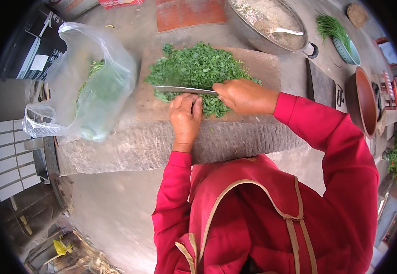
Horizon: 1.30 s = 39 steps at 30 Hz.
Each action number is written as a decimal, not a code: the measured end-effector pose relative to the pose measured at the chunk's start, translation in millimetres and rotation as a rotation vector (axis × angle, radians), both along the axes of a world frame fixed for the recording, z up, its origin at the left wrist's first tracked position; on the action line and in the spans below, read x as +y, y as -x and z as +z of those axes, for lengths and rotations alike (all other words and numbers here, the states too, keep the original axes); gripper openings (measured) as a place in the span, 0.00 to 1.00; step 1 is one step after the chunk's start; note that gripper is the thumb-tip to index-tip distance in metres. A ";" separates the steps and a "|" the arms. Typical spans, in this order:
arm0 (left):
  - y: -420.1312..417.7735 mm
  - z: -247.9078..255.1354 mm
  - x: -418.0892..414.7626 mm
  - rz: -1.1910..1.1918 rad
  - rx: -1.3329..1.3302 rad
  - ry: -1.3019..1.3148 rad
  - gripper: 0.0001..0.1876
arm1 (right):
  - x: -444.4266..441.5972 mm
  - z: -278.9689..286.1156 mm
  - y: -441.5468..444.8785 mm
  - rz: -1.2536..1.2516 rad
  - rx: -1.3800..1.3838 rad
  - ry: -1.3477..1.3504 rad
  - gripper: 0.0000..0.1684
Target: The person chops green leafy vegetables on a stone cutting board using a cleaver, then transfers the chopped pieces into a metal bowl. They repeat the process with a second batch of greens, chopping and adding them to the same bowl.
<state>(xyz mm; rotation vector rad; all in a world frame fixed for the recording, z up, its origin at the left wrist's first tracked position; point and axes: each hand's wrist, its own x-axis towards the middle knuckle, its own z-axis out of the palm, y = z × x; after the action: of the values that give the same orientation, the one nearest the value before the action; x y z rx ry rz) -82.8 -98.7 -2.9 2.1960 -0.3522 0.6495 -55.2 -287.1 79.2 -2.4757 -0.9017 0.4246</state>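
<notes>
My right hand grips the handle of a kitchen knife, whose long blade points left across the greens. Chopped leafy greens are heaped on a wooden cutting board, mostly beyond the blade, with a smaller part on the near side. My left hand rests at the board's near side, its bent fingertips against the near face of the blade and by the greens; whether they pinch any leaves is hidden. To the left, a clear plastic bag holds more greens.
Beyond the board stands a large metal pot with mixed contents and a white spoon. At right are a dark flat slab, a brown basin and a colander with long green stems. The stone counter's edge runs before me.
</notes>
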 end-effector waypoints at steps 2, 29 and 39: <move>-1.6 -0.3 0.0 -0.024 -0.014 0.013 0.07 | -1.2 2.2 -4.8 0.001 0.006 -0.018 0.08; 16.2 -6.2 -2.8 -0.031 0.000 0.003 0.09 | 7.6 12.4 7.6 -0.028 0.093 0.041 0.07; 17.6 1.9 -0.5 -0.034 0.030 -0.029 0.11 | -10.6 9.2 6.4 -0.134 -0.012 -0.245 0.10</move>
<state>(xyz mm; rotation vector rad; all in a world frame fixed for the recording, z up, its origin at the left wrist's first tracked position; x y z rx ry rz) -100.4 -99.2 -1.0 2.2204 -0.3847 0.5953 -61.6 -297.7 88.4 -2.2978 -0.7390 0.2383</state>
